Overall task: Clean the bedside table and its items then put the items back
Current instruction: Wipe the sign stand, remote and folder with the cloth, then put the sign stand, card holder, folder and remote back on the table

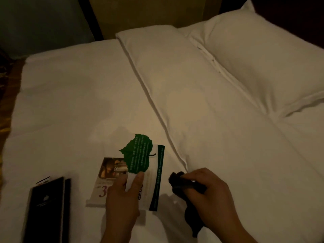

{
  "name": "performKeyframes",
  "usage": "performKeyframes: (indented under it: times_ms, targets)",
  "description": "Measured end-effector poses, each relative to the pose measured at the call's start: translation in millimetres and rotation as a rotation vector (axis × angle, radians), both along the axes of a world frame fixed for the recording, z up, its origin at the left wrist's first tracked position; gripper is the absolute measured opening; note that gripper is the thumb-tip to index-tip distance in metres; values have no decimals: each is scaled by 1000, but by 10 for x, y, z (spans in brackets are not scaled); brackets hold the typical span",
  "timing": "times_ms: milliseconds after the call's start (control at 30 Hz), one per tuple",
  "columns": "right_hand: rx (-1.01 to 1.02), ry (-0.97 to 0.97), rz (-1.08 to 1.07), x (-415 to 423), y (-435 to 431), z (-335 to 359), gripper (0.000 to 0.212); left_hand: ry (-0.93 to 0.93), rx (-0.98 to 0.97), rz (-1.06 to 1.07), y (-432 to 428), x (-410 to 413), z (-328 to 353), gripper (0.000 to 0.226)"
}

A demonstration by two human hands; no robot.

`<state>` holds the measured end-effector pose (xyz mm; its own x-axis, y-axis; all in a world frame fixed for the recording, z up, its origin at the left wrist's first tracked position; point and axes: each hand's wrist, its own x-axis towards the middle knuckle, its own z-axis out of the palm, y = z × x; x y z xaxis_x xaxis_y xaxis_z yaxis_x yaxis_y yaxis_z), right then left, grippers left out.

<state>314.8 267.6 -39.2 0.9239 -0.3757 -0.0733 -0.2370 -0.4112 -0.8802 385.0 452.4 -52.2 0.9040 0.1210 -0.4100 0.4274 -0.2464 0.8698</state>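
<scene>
The left hand pinches a green leaf-shaped card by its lower edge, so the card rises just beyond the grip, over two leaflets lying on the bed near its front edge. The right hand, just beside them, is closed around a dark cloth. A black folder lies toward the front left corner.

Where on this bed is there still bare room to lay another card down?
The wide white duvet above the leaf-shaped card and left of the folded edge is bare. The pillows take the upper right. It is crowded near the bottom: black folder, stacked cards under the left hand, and the right hand holding a dark cloth.
</scene>
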Motion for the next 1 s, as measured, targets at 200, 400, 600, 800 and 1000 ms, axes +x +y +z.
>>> performKeyframes:
  times_ms: [200,400,600,800,1000]
  targets:
    - [-86,2,-74,-206,-44,85,30,-30,54,-79,-18,-35,-15,10]
    - [-174,90,-206,-640,-49,177,24,-143,121,-279,-87,-89,47,22]
    - [-228,146,-350,-1308,-75,268,17,-152,66,-481,-346,-399,146,29]
    - [-305,288,-478,-2217,-385,291,22,-125,1,-696,-955,-919,206,21]
    - [-335,352,-646,-3218,-998,234,21,-114,-42,-863,-1817,-1665,167,19]
